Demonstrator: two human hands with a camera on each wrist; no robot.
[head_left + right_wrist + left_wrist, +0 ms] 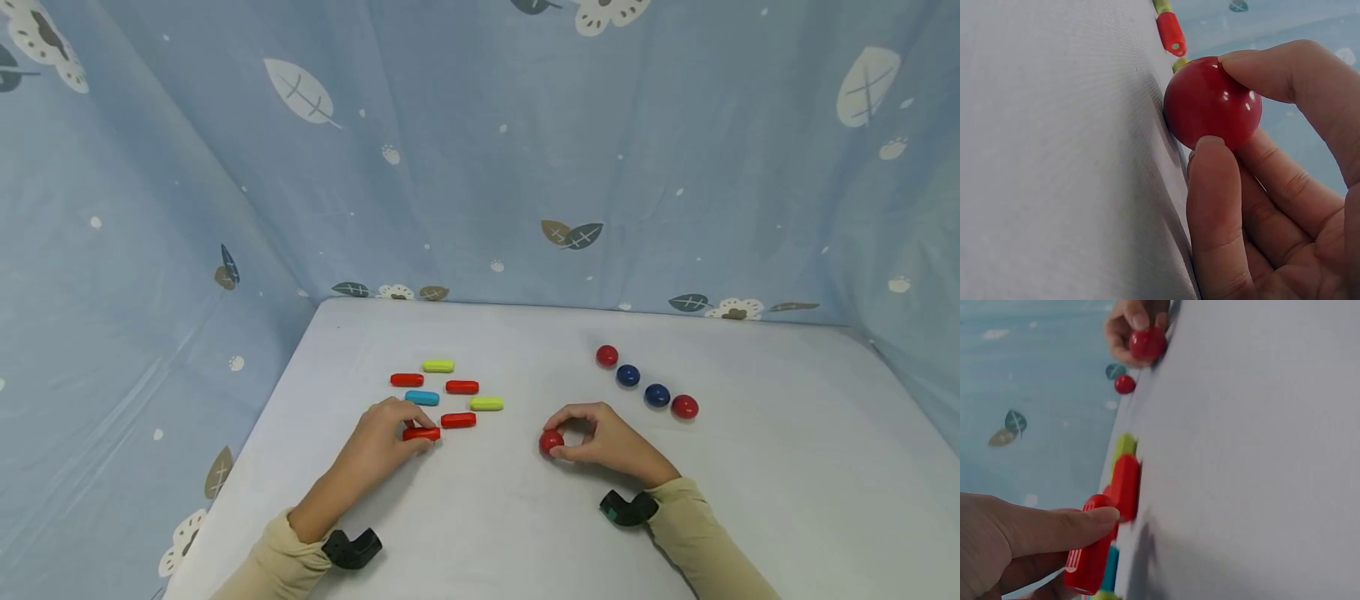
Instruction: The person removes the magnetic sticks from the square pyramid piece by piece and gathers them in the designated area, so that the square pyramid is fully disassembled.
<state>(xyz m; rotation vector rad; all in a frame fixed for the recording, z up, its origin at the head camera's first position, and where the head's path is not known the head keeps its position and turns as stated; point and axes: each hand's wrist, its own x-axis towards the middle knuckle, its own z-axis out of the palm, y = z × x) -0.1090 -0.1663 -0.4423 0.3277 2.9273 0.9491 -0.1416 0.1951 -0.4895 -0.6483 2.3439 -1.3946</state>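
Note:
My left hand point(386, 442) pinches a short red stick point(422, 434) with ridged grooves between thumb and fingers, close over the white table. In the left wrist view that red stick point(1090, 550) slants up past the thumb tip. Another red stick point(458, 420) lies just right of it, and a blue stick point(422, 398) lies behind. On the other side, my right hand point(607, 442) holds a glossy red ball point(551, 442) between thumb and index finger. The right wrist view shows this red ball point(1212, 104) close up, right at the table surface.
Further sticks lie behind the left hand: two red point(407, 380), point(462, 387) and two yellow-green ones point(438, 366), point(487, 403). A slanting row of red balls point(685, 407) and dark blue balls point(657, 395) sits beyond the right hand. A blue patterned curtain point(480, 167) borders the white table point(480, 533).

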